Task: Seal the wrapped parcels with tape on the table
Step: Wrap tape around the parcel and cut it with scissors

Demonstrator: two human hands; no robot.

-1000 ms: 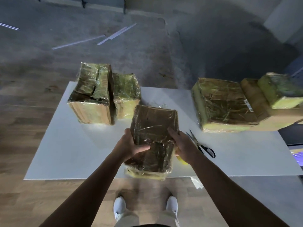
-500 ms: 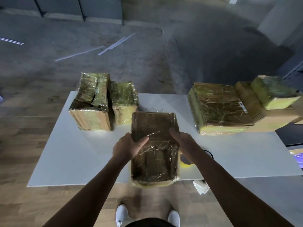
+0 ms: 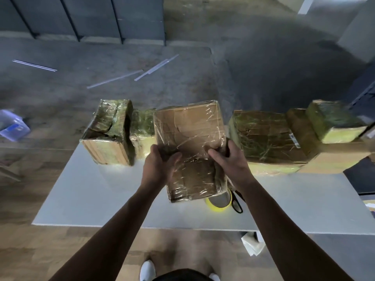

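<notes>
The left hand (image 3: 160, 167) and right hand (image 3: 231, 165) are each gripping a side of a film-wrapped cardboard parcel (image 3: 189, 134), holding it tilted over the white tabletop (image 3: 91, 191). A yellow tape roll (image 3: 218, 204) and black-handled scissors (image 3: 237, 206) are lying just beside its near edge, and other wrapped parcels (image 3: 107, 136) are sitting to either side.

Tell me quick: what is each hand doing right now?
Left hand: closed, gripping the left side of the wrapped parcel.
Right hand: closed, gripping the parcel's right side.
</notes>
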